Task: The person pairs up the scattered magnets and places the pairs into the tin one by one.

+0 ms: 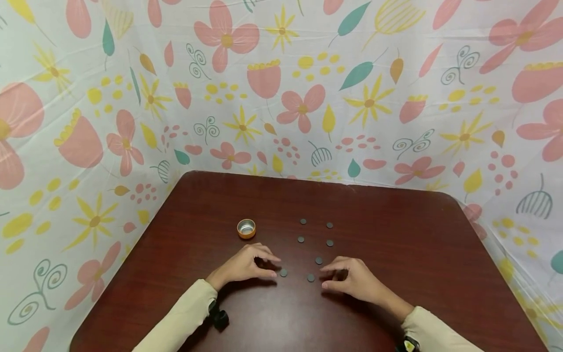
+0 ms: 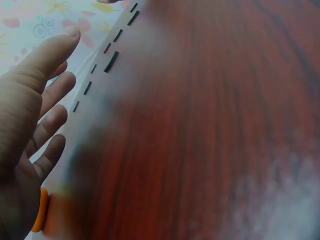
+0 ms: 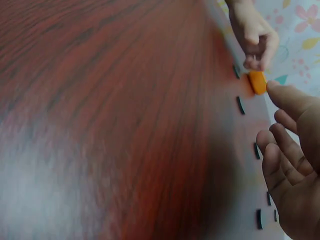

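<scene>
discs: seven small dark round discs (image 1: 318,260) lay flat in loose pairs on the dark red table (image 1: 418,244).
left hand (image 1: 244,265): fingers loosely curled, empty, beside the nearest disc (image 1: 283,273).
right hand (image 1: 352,281): relaxed, holding nothing, near another disc (image 1: 311,277).
tin: orange-rimmed cup (image 1: 246,228) stood beyond the left hand.

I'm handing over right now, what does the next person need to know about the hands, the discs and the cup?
Left hand: open, empty, fingertips by the leftmost disc.
Right hand: open, empty, beside the nearest disc.
Seven dark discs lie loose on the table; the farthest is near mid-table.
Orange cup: upright, left of the discs, looks empty.
Done: nothing in the cup, no disc held.
Left: likely all seven discs.
</scene>
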Available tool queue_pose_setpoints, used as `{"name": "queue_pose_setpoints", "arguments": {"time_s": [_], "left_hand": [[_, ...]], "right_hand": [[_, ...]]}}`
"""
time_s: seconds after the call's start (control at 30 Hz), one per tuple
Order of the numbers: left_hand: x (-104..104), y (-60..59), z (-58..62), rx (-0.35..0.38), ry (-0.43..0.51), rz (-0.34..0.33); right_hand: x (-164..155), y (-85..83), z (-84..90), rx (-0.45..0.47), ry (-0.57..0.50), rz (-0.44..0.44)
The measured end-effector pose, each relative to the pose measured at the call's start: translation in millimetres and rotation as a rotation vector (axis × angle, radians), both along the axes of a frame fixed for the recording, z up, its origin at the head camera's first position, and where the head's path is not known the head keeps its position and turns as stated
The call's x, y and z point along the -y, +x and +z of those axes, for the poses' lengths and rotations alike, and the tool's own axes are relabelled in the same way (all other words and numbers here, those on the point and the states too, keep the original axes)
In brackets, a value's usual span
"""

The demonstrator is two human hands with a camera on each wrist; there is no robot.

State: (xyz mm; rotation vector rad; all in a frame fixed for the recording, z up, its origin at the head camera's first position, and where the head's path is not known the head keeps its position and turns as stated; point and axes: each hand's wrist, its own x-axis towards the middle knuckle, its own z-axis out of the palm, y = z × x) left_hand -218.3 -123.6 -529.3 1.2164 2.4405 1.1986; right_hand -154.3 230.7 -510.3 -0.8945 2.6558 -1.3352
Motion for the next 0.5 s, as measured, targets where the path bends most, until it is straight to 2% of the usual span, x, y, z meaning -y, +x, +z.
{"name": "queue_pose_setpoints", "arguments": {"time_s": [0.17, 0.37, 0.5], "left_hand": [[-4, -3.4, -5.4, 0.026, -0.007, -0.015], [-7, -7.8, -6.7, -0.001, 0.008, -0.028], [-9, -9.5, -9.3, -0.005, -0.024, -0.03]], "right_hand": [[10, -1.1, -6.3, 0.037, -0.013, -0.03], [19, -3.7, -6.3, 0.134, -0.008, -0.067], [22, -4.9, -7.0, 0.135, 0.036, -0.088]]}}
